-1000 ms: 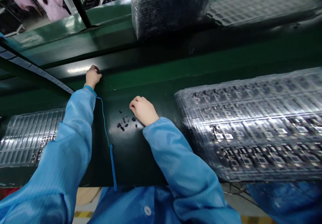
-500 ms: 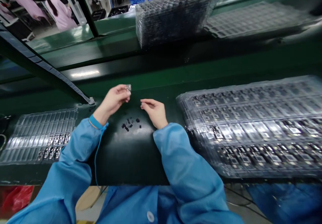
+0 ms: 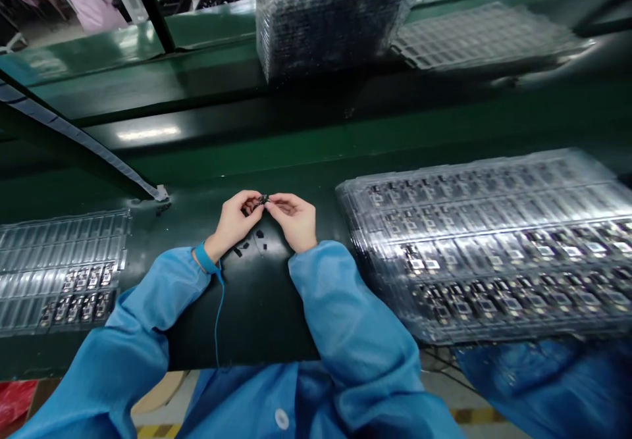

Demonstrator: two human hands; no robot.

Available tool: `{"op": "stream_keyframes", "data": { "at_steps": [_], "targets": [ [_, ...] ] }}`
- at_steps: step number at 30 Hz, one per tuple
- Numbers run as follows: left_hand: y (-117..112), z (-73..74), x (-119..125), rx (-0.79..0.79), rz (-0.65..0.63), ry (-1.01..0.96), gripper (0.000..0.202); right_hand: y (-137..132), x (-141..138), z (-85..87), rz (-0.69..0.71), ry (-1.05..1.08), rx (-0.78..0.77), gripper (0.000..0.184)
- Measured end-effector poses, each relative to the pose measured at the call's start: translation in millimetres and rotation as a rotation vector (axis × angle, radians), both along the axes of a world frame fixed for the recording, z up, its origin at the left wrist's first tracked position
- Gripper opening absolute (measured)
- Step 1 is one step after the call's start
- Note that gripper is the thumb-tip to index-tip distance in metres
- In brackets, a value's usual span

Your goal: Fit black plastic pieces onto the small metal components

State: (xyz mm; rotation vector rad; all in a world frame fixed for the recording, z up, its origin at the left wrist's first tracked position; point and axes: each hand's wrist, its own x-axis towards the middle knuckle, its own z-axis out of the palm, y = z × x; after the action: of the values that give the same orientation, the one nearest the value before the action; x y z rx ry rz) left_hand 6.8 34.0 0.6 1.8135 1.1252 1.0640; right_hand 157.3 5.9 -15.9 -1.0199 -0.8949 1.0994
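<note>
My left hand (image 3: 239,218), with a blue wrist strap (image 3: 206,258) at its wrist, is closed on a small dark electronic part (image 3: 263,199). My right hand (image 3: 295,220) meets it there, its thumb and fingertips pinched at the same part. Whether the right fingers hold a separate tiny piece is hidden. Just below the hands, several little black pieces (image 3: 238,252) lie loose on the dark green bench (image 3: 257,314).
On the right lies a stack of clear trays (image 3: 494,261) partly filled with small electronic modules. Another clear tray (image 3: 29,274) with modules is at the left. Behind stand a tall stack of clear trays (image 3: 330,31) and a slanted post (image 3: 83,129).
My hands were apart; now they have come together at the fingertips. The left hand has lowered and moved right with its part. The view has shifted slightly.
</note>
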Motion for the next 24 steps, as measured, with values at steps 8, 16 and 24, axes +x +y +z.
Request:
{"op": "stream_keyframes", "data": {
  "at_steps": [8, 16, 24],
  "targets": [
    [-4.1, 6.4, 1.3, 0.172, 0.006, 0.106, 0.016, -2.5, -3.9, -0.2, -0.055, -0.12, 0.026, 0.022],
    [-5.5, 8.1, 1.1, 0.191, -0.009, 0.111, 0.015, -1.5, -4.2, 0.7, -0.117, -0.144, 0.031, 0.026],
    [-1.5, 5.3, -3.6, 0.069, -0.073, 0.064, 0.017, -2.4, -1.2, 8.2, -0.085, -0.087, 0.004, 0.027]
  ]
}}
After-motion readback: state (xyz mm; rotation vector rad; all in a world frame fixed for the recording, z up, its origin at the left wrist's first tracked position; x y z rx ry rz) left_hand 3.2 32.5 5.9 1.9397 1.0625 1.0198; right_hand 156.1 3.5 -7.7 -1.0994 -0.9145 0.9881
